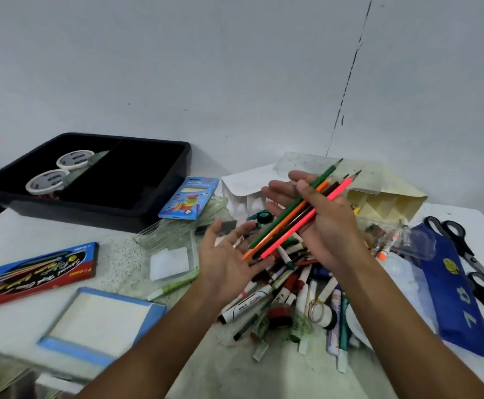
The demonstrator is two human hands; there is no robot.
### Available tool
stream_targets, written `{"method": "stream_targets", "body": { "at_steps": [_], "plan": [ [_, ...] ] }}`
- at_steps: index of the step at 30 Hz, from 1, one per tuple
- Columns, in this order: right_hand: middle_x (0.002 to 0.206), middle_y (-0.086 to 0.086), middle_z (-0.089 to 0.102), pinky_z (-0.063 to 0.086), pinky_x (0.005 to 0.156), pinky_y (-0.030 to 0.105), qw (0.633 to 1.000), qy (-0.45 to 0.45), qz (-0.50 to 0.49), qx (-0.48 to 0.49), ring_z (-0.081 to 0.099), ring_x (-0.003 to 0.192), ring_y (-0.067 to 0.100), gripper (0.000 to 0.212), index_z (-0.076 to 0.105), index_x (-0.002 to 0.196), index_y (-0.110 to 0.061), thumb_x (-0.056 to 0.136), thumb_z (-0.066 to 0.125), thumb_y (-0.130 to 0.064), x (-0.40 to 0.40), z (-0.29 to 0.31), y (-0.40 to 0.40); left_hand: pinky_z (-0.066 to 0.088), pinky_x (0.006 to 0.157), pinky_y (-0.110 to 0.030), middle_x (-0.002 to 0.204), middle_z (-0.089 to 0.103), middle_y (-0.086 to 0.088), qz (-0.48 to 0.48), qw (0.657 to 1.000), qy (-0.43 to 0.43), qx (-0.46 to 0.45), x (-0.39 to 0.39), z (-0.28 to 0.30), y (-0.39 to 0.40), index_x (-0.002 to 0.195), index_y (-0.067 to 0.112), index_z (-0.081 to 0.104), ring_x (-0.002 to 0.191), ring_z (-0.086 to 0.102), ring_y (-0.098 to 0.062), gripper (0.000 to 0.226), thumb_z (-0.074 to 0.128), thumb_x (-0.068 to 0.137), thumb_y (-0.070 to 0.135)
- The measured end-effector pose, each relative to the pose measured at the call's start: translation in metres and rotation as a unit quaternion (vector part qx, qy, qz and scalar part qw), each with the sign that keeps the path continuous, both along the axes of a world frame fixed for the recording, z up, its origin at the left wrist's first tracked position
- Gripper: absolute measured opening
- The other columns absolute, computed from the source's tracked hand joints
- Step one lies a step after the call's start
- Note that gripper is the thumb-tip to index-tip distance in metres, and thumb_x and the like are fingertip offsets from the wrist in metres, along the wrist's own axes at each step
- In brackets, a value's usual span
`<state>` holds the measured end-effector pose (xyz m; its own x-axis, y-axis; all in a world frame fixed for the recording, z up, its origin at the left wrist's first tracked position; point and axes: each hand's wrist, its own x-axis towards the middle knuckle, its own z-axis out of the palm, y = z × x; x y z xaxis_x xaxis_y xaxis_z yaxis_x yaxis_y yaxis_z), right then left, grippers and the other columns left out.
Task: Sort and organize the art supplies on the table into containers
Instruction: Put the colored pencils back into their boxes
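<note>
My right hand (325, 223) holds a bundle of colored pencils (295, 213), green, orange, brown and pink, tips pointing up and right, above the pile. My left hand (229, 260) is open, palm up, just below the pencils' blunt ends. Under both hands lies a heap of markers and pens (289, 292). A black divided tray (125, 180) stands at the back left with two white tape rolls (59, 171) in its left compartment; the right compartment looks empty.
A blue neon pencil box (190, 197) leans by the tray. A red-blue pencil box (36, 273) and a blue-rimmed shallow box (99, 323) lie at left. Clear plastic cases (171, 243), a blue pouch (453, 289) and scissors (465, 249) are at right.
</note>
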<state>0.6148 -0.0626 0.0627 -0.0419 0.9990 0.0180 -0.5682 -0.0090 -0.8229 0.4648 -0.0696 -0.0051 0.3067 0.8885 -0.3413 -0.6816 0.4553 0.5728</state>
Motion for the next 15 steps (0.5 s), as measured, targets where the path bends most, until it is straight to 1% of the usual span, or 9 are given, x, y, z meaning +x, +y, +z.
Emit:
{"method": "stream_targets", "body": {
  "at_steps": [1,3,5,7,9,10,12,14,15],
  "plan": [
    [0.106,0.028,0.068,0.054,0.091,0.047,1.000,0.002,0.003,0.006,0.067,0.103,0.039,0.019,0.054,0.114,-0.001,0.099,0.044,-0.008,-0.011,-0.002,-0.002,0.033,0.108,-0.061,0.131,0.055,-0.028,0.015,1.000,-0.026,-0.005,0.000,0.003,-0.002,0.115,0.004,0.059,0.123,0.051,-0.046,0.063,0.050,0.081,0.056],
    [0.104,0.026,0.069,0.052,0.094,0.050,1.000,0.002,0.012,0.008,0.066,0.103,0.040,0.019,0.055,0.114,-0.003,0.100,0.044,-0.011,-0.034,-0.009,-0.006,0.037,0.106,-0.059,0.130,0.057,-0.027,0.033,0.998,-0.060,-0.004,-0.002,0.010,-0.005,0.126,0.005,0.056,0.120,0.056,-0.044,0.068,0.047,0.086,0.059],
    [0.103,0.026,0.069,0.051,0.094,0.050,1.000,-0.005,0.014,0.007,0.066,0.103,0.040,0.021,0.054,0.115,-0.003,0.101,0.043,-0.014,-0.052,-0.013,-0.009,0.043,0.102,-0.055,0.126,0.061,-0.024,0.031,0.999,-0.044,0.005,-0.009,0.014,-0.006,0.133,0.005,0.052,0.115,0.060,-0.039,0.069,0.040,0.092,0.060],
    [0.105,0.027,0.068,0.053,0.093,0.047,1.000,0.001,0.026,0.011,0.066,0.104,0.040,0.023,0.052,0.116,-0.001,0.101,0.043,-0.015,-0.063,-0.010,-0.008,0.042,0.102,-0.056,0.124,0.062,-0.024,-0.002,1.000,0.010,0.022,-0.028,0.015,-0.006,0.134,0.002,0.049,0.116,0.059,-0.040,0.069,0.037,0.094,0.058],
    [0.107,0.028,0.068,0.054,0.091,0.044,0.999,0.011,0.044,0.012,0.066,0.105,0.040,0.022,0.053,0.114,-0.001,0.101,0.043,-0.015,-0.071,-0.004,-0.006,0.043,0.099,-0.055,0.119,0.062,-0.026,-0.062,0.992,0.086,0.062,-0.053,0.015,-0.006,0.131,-0.001,0.050,0.111,0.060,-0.041,0.067,0.040,0.094,0.054],
    [0.107,0.028,0.068,0.054,0.092,0.044,0.999,0.010,0.049,0.009,0.066,0.105,0.040,0.021,0.053,0.113,-0.002,0.101,0.042,-0.015,-0.075,-0.002,-0.005,0.045,0.097,-0.053,0.117,0.063,-0.025,-0.093,0.983,0.129,0.089,-0.065,0.016,-0.006,0.128,-0.001,0.053,0.107,0.061,-0.040,0.065,0.042,0.092,0.052],
    [0.108,0.028,0.067,0.053,0.093,0.044,0.998,0.001,0.056,0.001,0.065,0.106,0.039,0.022,0.054,0.112,-0.003,0.102,0.040,-0.016,-0.092,0.001,-0.003,0.051,0.089,-0.048,0.109,0.068,-0.022,-0.149,0.957,0.196,0.154,-0.092,0.018,-0.009,0.119,0.003,0.059,0.098,0.065,-0.036,0.052,0.048,0.091,0.045],
    [0.110,0.028,0.067,0.052,0.096,0.046,0.998,-0.003,0.065,-0.008,0.065,0.106,0.039,0.022,0.055,0.110,-0.003,0.103,0.039,-0.016,-0.116,-0.001,-0.004,0.056,0.077,-0.041,0.099,0.071,-0.019,-0.189,0.931,0.232,0.210,-0.118,0.019,-0.011,0.111,0.005,0.063,0.088,0.068,-0.033,0.036,0.054,0.094,0.035],
    [0.110,0.028,0.067,0.051,0.097,0.046,0.997,-0.005,0.072,-0.014,0.065,0.106,0.039,0.022,0.055,0.110,-0.003,0.102,0.039,-0.017,-0.128,-0.003,-0.005,0.057,0.072,-0.037,0.094,0.071,-0.017,-0.202,0.918,0.251,0.232,-0.129,0.020,-0.012,0.108,0.003,0.063,0.083,0.069,-0.032,0.032,0.055,0.095,0.031]
  ]
}}
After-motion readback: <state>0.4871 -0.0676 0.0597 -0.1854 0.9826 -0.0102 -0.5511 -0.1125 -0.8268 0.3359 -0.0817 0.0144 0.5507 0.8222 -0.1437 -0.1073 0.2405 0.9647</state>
